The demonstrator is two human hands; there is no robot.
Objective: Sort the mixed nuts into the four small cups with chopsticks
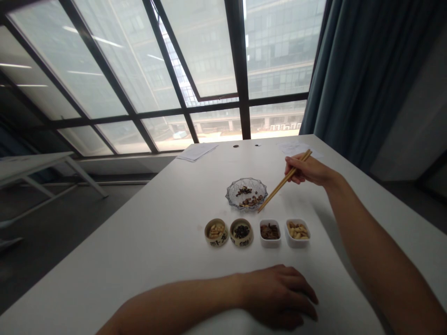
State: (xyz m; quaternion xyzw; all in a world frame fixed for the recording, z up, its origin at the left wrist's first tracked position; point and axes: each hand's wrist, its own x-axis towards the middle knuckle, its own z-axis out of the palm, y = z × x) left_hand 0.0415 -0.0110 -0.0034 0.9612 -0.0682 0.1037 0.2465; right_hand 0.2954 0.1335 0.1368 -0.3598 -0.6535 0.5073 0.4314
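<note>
Two hands in play over the desk point(157, 260), and here's the right hand point(296, 170) at the bowl's two o'clock, pinching two chopsticks point(279, 188)! Their tips slant down, close together, just beside the rim at five o'clock. One glass bowl point(231, 190), two loose heaps inside: dark bits toward twelve, browner bits toward six. Below it, four small containers in a row: two round cups point(208, 238) at seven and six, pale pieces then black ones; two square tubs point(270, 244) at five and four, brown pieces then pale ones. The left hand point(279, 293), between five and six, lies palm down, fingers slightly spread.
</note>
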